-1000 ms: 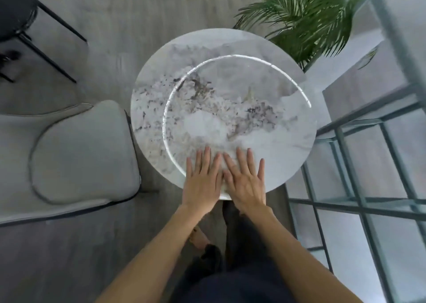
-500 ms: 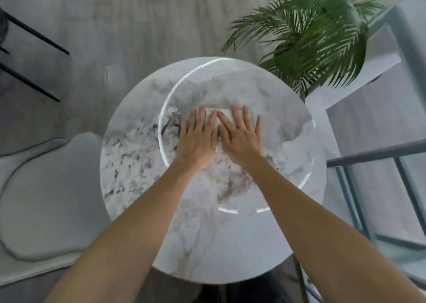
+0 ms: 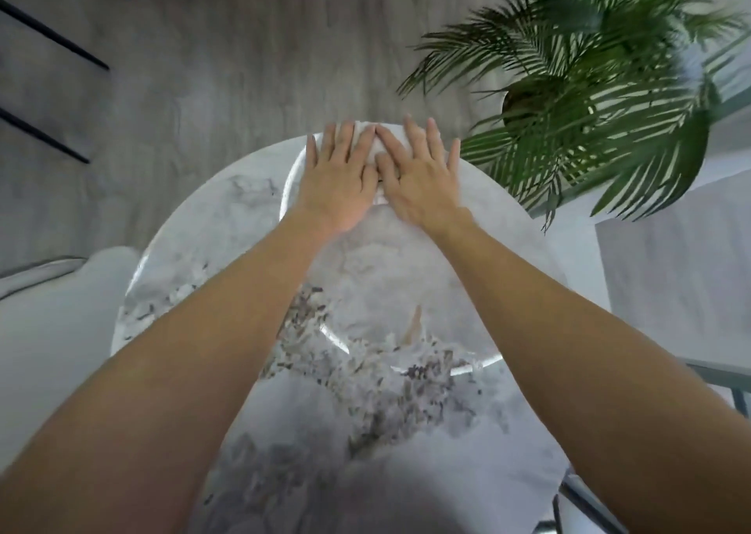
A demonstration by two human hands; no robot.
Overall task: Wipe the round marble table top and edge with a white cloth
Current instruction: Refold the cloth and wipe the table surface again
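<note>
- A pale upholstered chair (image 3: 48,330) sits at the left, just beside the round marble table (image 3: 174,273); two dark thin legs (image 3: 44,135) cross the wood floor at far left.
- The left hand (image 3: 341,176) lies flat, palm down with fingers spread wide, pressing on the white cloth (image 3: 363,133) at the table's far rim.
- Only small bits of the cloth show: between the two hands and just past the fingertips, where it seems to lap over the far edge.
- The right hand (image 3: 422,180) is likewise flat and splayed, touching the left at the forefingers and pressing the same cloth; neither hand grips it.
- A potted palm (image 3: 589,98) stands to the far right, its fronds reaching near the right hand and over the table's rim.
- Risks, as I judge them: with open palms and no grip, one more push away could slide the cloth off the far edge to the floor. Both arms are at full stretch, so weight leaning on the far rim might tip a pedestal table. A sweep rightward could catch the fronds.
</note>
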